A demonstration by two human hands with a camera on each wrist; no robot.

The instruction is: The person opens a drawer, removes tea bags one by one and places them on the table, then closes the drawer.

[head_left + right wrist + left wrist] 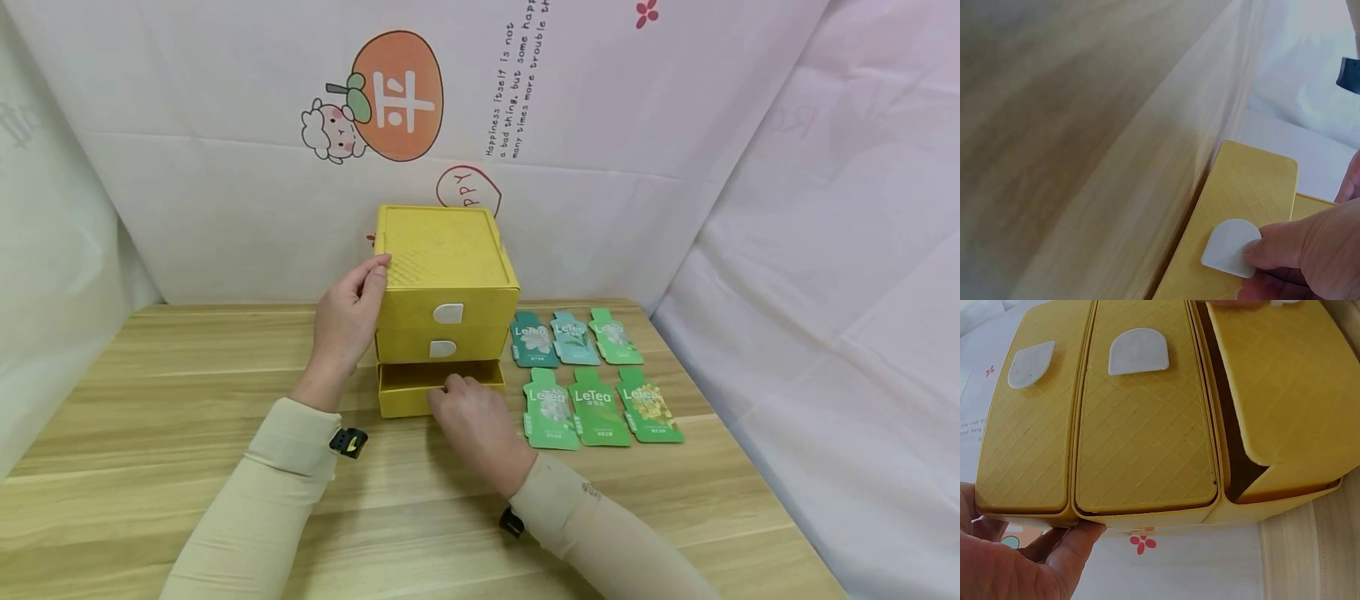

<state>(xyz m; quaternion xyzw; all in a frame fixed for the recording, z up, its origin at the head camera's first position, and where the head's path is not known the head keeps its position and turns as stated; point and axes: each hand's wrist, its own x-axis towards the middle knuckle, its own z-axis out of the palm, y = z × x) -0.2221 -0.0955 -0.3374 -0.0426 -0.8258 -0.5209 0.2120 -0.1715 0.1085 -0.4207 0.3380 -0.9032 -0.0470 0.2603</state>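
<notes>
A yellow drawer box (450, 250) with three stacked drawers stands on the table. Its upper two drawers are closed, each with a white tab on the front. The bottom drawer (401, 402) is pulled partway out, and its visible inside looks dark. My left hand (348, 312) rests against the box's left side, fingertips at the top edge. With thumb and fingers, my right hand (480, 425) pinches the white tab (1229, 247) on the bottom drawer's front; the thumb lies on the tab in the right wrist view.
Several green and teal tea packets lie flat in two rows right of the box, among them a plain green one (600, 412). A printed white cloth (247, 208) hangs behind the wooden table (172, 433). White cloth also hangs at both sides.
</notes>
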